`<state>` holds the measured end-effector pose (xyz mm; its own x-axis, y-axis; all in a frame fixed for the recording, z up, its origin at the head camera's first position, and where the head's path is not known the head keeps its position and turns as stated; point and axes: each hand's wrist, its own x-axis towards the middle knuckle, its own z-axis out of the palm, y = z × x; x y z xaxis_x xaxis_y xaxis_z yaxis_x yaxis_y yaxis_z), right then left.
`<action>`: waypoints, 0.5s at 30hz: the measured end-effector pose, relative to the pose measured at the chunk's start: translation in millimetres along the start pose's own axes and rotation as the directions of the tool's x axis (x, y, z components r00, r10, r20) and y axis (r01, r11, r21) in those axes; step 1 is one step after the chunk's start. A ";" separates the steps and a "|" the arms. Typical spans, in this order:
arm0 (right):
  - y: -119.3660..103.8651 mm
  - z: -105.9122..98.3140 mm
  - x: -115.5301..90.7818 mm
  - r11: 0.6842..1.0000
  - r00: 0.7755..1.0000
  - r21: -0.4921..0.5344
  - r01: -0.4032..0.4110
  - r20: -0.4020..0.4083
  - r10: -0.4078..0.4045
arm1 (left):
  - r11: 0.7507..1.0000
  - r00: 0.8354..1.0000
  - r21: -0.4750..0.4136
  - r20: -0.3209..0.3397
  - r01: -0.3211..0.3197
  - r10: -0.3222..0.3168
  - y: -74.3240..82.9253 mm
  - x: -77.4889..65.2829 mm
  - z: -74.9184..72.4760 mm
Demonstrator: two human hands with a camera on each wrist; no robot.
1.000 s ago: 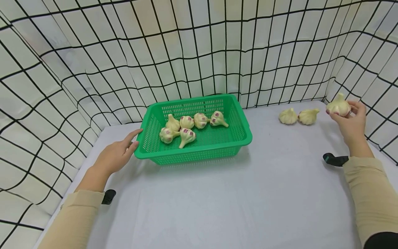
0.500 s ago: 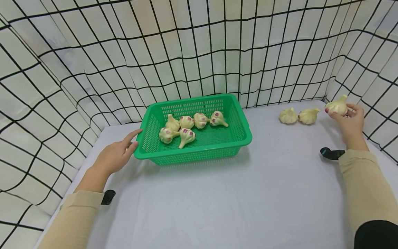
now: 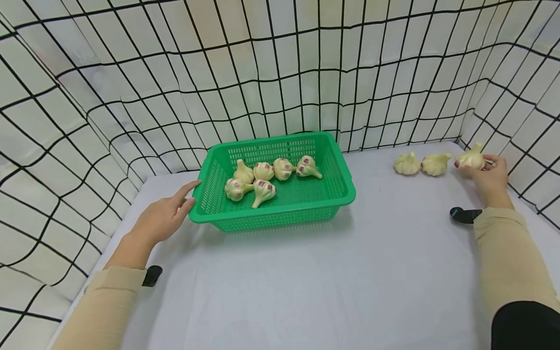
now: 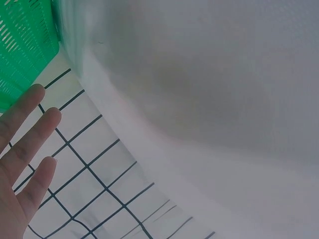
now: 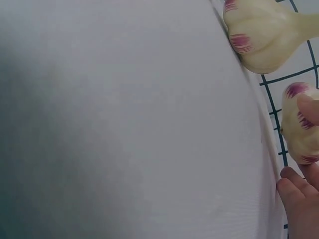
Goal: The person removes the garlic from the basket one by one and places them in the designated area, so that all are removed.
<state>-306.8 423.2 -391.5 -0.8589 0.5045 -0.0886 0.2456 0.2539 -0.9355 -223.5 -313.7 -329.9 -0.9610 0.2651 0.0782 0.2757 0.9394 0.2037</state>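
Note:
At the far right in the head view, my right hand [image 3: 491, 182] pinches a pale garlic bulb [image 3: 470, 158] between thumb and fingers, its stem pointing up. Purple streaks mark this garlic bulb [image 5: 294, 134] in the right wrist view. Just left of it, two more bulbs lie side by side on the table, a nearer garlic bulb [image 3: 435, 164] and a farther one. On the left, my left hand [image 3: 159, 218] touches the rim of a green plastic basket [image 3: 280, 213] with extended fingers. Several garlic bulbs lie inside, among them a purple-marked bulb [image 3: 264, 193].
A white cloth covers the table [image 3: 315, 282]. White walls with black netting [image 3: 280, 73] enclose the back and both sides, close beyond the right hand. Black camera mounts [image 3: 464, 215] stick out at both wrists.
My right hand has moved left and lower with its garlic bulb, closer to the two bulbs on the table. The left hand and the basket stay put.

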 end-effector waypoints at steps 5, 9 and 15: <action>-2.1 1.9 1.9 0.994 0.999 -0.099 0.038 0.037 -0.034 | 1.000 1.000 0.009 0.000 0.005 -0.005 -0.6 0.2 -1.6; -4.4 4.3 2.3 0.988 0.998 -0.143 0.055 0.050 -0.048 | 1.000 1.000 0.010 0.001 0.007 -0.007 -0.5 -0.1 -2.1; -6.1 5.5 2.4 0.974 0.994 -0.213 0.071 0.092 -0.053 | 1.000 1.000 0.010 0.006 0.003 -0.003 1.9 -0.2 -1.8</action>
<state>-312.9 418.4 -387.8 -0.9082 0.4126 -0.0699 0.2738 0.4594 -0.8450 -222.7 -312.3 -327.8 -0.9619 0.2636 0.0721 0.2728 0.9423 0.1943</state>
